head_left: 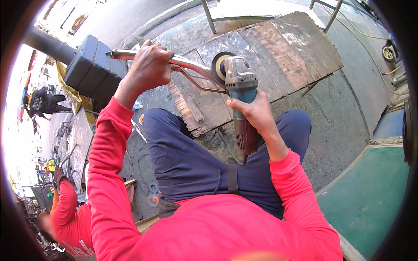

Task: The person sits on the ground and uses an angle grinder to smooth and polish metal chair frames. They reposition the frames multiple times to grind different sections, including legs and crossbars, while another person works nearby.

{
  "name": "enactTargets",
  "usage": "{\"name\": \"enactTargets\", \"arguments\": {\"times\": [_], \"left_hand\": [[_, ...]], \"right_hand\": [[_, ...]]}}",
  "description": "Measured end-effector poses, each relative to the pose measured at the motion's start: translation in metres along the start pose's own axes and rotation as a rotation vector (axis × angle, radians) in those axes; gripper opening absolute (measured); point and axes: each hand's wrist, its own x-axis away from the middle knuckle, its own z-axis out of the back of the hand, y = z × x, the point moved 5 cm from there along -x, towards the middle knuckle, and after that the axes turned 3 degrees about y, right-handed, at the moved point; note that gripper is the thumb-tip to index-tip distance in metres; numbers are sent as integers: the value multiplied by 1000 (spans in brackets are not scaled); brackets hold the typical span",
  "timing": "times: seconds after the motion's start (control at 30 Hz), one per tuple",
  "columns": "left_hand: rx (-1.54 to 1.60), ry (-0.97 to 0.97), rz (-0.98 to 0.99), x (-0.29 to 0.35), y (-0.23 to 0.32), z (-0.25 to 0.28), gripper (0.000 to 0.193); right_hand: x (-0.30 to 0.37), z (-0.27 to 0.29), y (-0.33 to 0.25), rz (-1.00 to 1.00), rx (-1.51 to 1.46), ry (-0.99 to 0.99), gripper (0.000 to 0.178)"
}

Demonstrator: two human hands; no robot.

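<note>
Nearest, the right hand [256,114] is closed in a firm grip around the body of a teal angle grinder [241,93], its disc [220,66] touching a bent metal tube [183,63]. Farther left, the left hand [150,67] is clenched on that tube, held above the knees and a worn wooden board [278,56]. With the tube only hand-held, the disc could snag and kick toward the legs.

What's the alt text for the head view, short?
Seen from above, a seated person in red sleeves grips a bent metal tube with the left hand and holds an angle grinder against it with the right hand, over worn wooden boards on concrete.
</note>
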Motion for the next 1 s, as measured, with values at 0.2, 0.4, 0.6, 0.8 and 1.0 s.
{"name": "enactTargets", "arguments": {"times": [0.2,0.4,0.6,0.8,1.0], "left_hand": [[-16,-20,-8,2,12,3,11],[-36,-46,81,4,14,2,11],[-31,-2,117,7,11,2,17],[-29,12,89,10,11,3,17],[-29,22,116,11,10,2,17]], "right_hand": [[3,0,-4,-21,-13,10,38],[5,1,-3,-41,-47,29,39],[4,-2,-4,-34,13,-19,39],[2,-2,-4,-44,2,-24,39],[2,-2,-3,-19,26,-1,40]]}}
